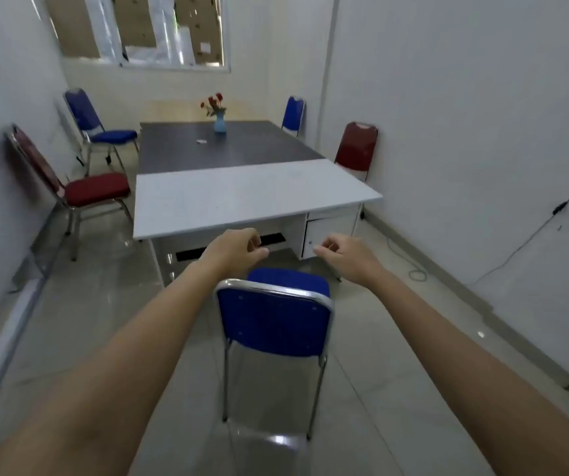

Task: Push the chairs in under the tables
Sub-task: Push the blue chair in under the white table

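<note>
A blue chair [274,321] with a chrome frame stands right in front of me, its back toward me, short of the white table [242,197]. Behind that stands a dark table [221,146]. My left hand [238,247] and my right hand [345,252] hover above and beyond the chair's backrest, fingers loosely curled, holding nothing and not touching the chair. On the left a red chair [80,190] and a blue chair [101,132] stand pulled out near the wall. On the right a red chair [357,149] and a blue chair [293,115] sit close to the tables.
A blue vase with red flowers [219,121] and a small white item [201,141] lie on the dark table. A cable [413,266] runs along the floor by the right wall. White walls close in on both sides; a window [159,29] is at the far end.
</note>
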